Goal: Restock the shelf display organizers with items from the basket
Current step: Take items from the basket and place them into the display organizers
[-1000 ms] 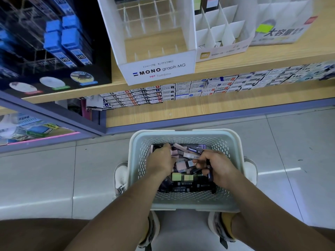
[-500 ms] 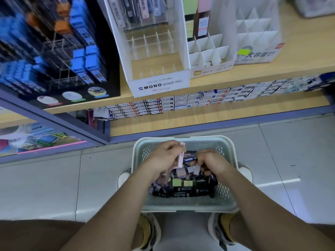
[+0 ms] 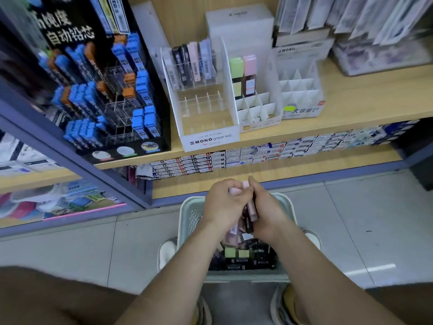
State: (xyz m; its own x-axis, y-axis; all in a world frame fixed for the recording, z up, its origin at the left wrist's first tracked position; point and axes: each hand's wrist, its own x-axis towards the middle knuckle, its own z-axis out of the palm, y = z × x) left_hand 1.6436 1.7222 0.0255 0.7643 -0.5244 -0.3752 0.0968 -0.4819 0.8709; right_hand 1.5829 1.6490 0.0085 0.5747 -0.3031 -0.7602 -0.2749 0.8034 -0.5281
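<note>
A pale green perforated basket (image 3: 188, 216) stands on the floor between my feet, holding several small lead cases in black, pink and green. Just above its far rim my left hand (image 3: 225, 205) grips pink cases (image 3: 235, 190). My right hand (image 3: 267, 212) holds a bunch of slim pink and dark cases (image 3: 251, 213) close against the left. On the shelf stands the white MONO graph organizer (image 3: 210, 137) with a few cases in its back row. Next to it sits a white gridded organizer (image 3: 260, 113) holding a green and a pink case.
A black rack (image 3: 112, 95) of blue and orange lead cases fills the shelf's left. Another white gridded box (image 3: 302, 97) stands to the right. Rows of small eraser boxes (image 3: 257, 153) line the lower shelf. Grey floor tiles (image 3: 351, 219) surround the basket.
Both hands rose out of the basket with cases in them and came together above its far rim. My view tilted up, showing more of the shelf organizers.
</note>
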